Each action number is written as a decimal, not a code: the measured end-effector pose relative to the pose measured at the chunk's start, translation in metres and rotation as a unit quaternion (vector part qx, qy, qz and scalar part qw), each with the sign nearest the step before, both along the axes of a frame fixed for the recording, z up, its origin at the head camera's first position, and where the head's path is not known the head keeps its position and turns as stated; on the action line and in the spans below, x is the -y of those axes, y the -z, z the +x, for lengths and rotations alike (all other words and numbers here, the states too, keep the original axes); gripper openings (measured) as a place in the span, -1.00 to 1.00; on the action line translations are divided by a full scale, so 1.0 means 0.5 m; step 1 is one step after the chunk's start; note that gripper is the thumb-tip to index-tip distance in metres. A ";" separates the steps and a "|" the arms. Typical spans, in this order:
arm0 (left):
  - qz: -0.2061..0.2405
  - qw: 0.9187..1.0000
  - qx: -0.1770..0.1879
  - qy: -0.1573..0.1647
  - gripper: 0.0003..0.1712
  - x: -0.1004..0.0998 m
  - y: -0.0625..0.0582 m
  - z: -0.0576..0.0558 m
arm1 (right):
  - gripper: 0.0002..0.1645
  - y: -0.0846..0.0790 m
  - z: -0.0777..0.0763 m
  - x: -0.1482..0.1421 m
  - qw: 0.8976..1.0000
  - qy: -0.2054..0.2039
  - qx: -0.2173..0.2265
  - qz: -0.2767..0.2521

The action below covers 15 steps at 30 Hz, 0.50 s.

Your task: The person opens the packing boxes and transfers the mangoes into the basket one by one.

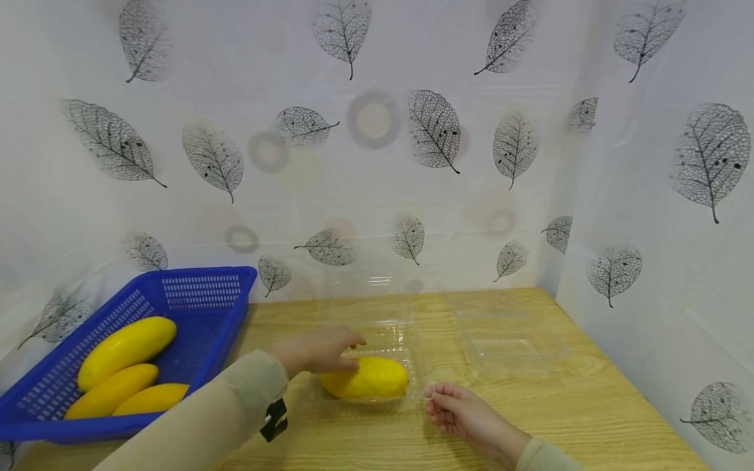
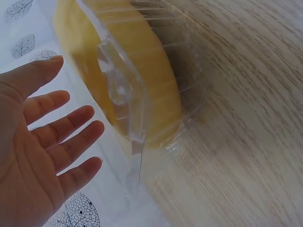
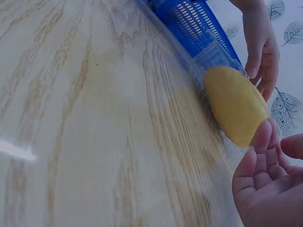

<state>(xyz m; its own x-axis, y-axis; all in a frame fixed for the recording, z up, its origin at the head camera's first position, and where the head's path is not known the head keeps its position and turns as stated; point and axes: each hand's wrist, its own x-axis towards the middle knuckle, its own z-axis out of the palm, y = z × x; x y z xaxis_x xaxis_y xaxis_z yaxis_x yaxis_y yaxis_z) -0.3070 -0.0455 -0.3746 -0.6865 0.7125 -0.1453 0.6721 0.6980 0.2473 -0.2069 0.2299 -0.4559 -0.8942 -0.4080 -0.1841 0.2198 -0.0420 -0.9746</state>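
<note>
A smooth yellow oblong fruit (image 1: 377,379), mango-like, lies in the tray of a clear plastic clamshell box (image 1: 399,339). The box's lid (image 1: 366,307) stands folded back toward the wall. My left hand (image 1: 318,350) reaches over the left end of the fruit; in the left wrist view its fingers are spread and relaxed, holding nothing. Just beyond the right end of the box, my right hand (image 1: 462,415) has loosely curled fingers, and the right wrist view shows its thumb apart from them with nothing held. The fruit's underside is hidden by the tray.
A blue perforated basket (image 1: 235,327) at left holds several yellow fruits (image 1: 126,353). Another open clear plastic box (image 1: 509,347) lies at the back right of the wooden table (image 1: 601,405). A leaf-patterned sheet (image 1: 377,190) rises behind and along both sides.
</note>
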 end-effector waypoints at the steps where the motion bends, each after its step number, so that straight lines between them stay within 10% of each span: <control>1: -0.001 1.000 0.002 0.001 -0.45 -0.001 0.001 0.000 | -0.68 0.000 0.000 0.000 1.000 -0.001 0.000 0.000; 15: 0.012 1.000 0.024 0.010 -0.41 -0.015 0.011 0.005 | -0.67 -0.002 0.002 -0.001 1.000 -0.002 -0.002 0.006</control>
<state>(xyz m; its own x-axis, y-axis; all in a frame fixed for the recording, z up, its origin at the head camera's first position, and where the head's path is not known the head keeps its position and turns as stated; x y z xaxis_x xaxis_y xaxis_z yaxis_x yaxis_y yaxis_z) -0.3043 -0.0381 -0.3799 -0.6651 0.7292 -0.1610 0.6723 0.6785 0.2961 -0.2061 0.2303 -0.4548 -0.8937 -0.4089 -0.1849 0.2159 -0.0305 -0.9759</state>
